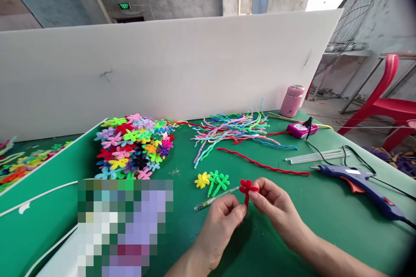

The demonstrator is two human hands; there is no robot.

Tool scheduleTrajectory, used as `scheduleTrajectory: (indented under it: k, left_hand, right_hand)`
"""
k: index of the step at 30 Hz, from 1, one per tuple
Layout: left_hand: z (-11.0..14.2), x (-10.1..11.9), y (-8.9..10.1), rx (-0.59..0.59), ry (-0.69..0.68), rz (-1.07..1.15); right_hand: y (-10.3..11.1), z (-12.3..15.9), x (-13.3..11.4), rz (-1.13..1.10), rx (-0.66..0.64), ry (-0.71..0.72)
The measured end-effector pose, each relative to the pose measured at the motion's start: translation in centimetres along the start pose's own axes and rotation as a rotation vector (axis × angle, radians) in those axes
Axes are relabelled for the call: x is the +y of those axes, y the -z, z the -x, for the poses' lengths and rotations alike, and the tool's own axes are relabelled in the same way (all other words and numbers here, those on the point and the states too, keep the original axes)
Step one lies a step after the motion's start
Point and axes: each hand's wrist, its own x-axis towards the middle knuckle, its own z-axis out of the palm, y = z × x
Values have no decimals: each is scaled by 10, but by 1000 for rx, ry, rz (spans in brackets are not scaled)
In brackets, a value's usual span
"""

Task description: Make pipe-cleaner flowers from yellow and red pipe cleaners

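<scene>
A red pipe-cleaner flower (246,186) is held between both hands above the green table. My left hand (224,220) is closed, pinching its short stem. With thumb and forefinger, my right hand (276,201) grips a petal on the flower's right side. Just beyond my left hand lie a pen (208,203), a yellow pipe-cleaner flower (202,180) and green pipe-cleaner pieces (218,181) with flower-like tops. A single red pipe cleaner (263,164) stretches across the table behind the hands.
A pile of colourful flowers (130,147) stands at left, loose pipe cleaners (227,130) at the back. On the right lie a blue glue gun (360,186) with its cord, glue sticks (318,156) and a purple power socket (300,130). A pink flask (291,101) stands near the white board (178,69).
</scene>
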Motion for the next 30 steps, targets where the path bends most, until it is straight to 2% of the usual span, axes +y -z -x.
scheduleTrajectory:
  k: [3,9,12,18,24,28,30]
  left_hand:
    - [-1,3,0,123,-112,-108]
    - [1,2,-5,115,-298,-486]
    - [2,0,-6,146,-339,-624]
    - [0,-4,-6,183,-446,-688]
    - [0,-23,1,270,-646,-974]
    - [1,-34,1,262,-798,-1157]
    - [1,-37,0,258,-827,-1188]
  right_hand:
    - [1,-5,0,-67,64,-45]
    - [2,-6,-1,-146,62,-130]
    - [1,-7,0,-172,48,-125]
    - [3,-8,11,-53,-82,-43]
    - [6,-11,18,59,-86,-8]
    - [6,-9,18,100,-86,0]
    - [7,-9,19,116,-101,4]
